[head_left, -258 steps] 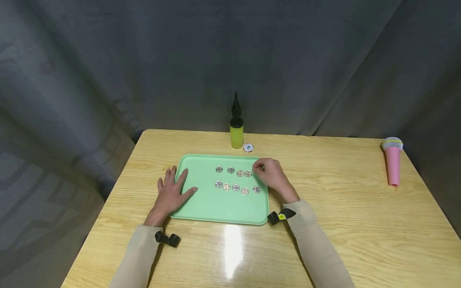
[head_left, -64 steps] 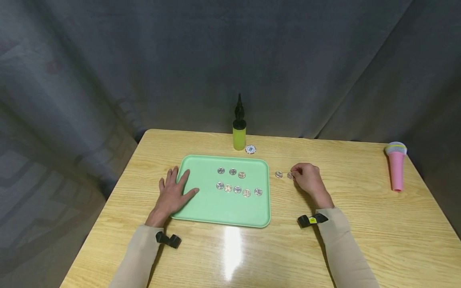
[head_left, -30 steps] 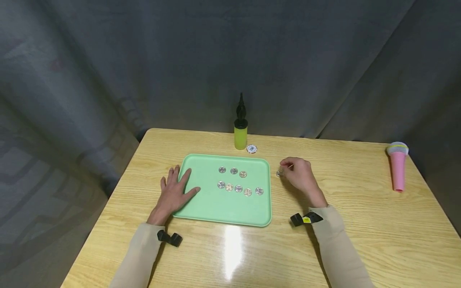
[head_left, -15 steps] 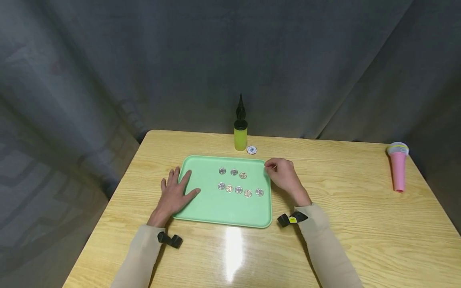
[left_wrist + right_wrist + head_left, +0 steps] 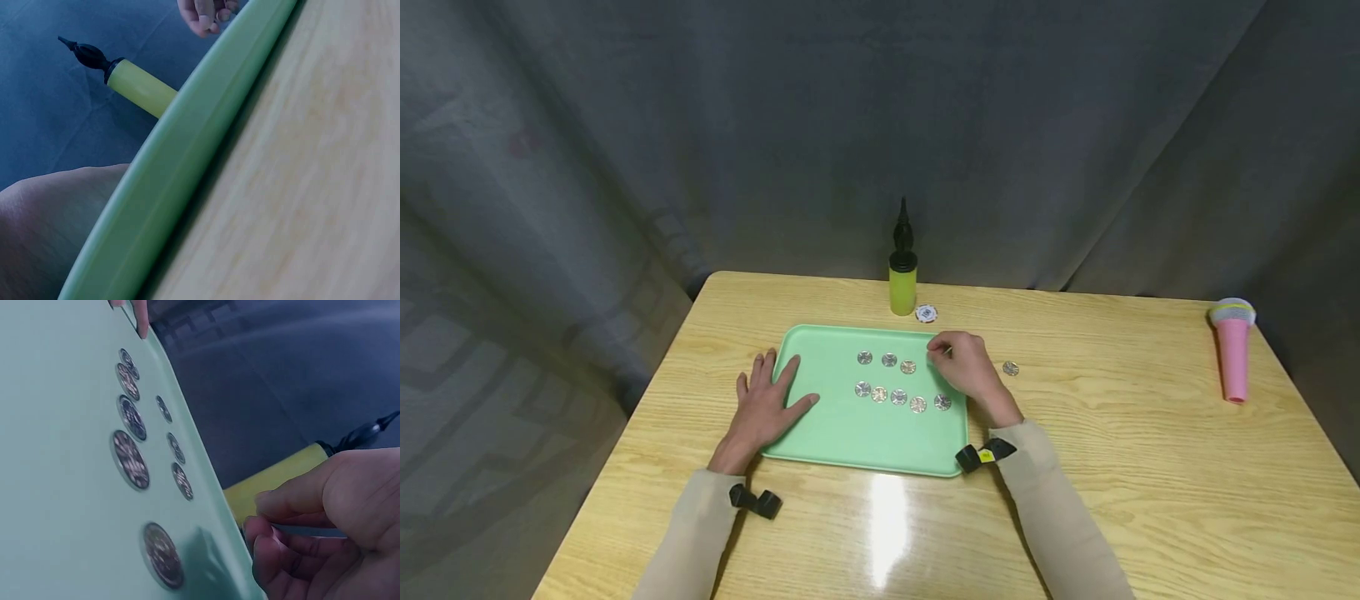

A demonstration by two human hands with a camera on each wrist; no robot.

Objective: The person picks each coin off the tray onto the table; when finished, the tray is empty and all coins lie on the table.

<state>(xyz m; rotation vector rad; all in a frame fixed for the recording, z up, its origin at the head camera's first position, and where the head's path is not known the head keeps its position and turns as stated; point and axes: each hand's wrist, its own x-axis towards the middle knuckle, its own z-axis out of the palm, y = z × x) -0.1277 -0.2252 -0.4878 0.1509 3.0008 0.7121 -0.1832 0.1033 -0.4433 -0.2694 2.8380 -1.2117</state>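
Note:
My left hand point(image 5: 763, 408) rests with spread fingers over the left edge of the mint-green tray point(image 5: 857, 442). On the tray lie two rows of patterned metal coins, some silvery and some golden. Three coins point(image 5: 889, 360) form the upper row and several coins point(image 5: 130, 460) the nearer one. Over the tray's upper right part hovers my right hand point(image 5: 962, 362), to the right of the upper row. Its thumb and fingers point(image 5: 265, 559) are loosely curled, with no coin showing between them in the right wrist view. A single coin point(image 5: 1011, 368) lies on the wooden table, right of that hand.
Behind the tray stands a yellow-green balloon pump point(image 5: 902, 283) with a black nozzle, and a white poker chip point(image 5: 927, 313) lies beside it. Far right is a pink toy microphone point(image 5: 1232, 354). Dark grey curtain point(image 5: 1000, 150) hangs beyond the table's edge.
Earlier, a fourth coin was in the upper row; later two coins lay on the table at right. My right hand has since moved left over the tray, uncovering one. The left hand stays put.

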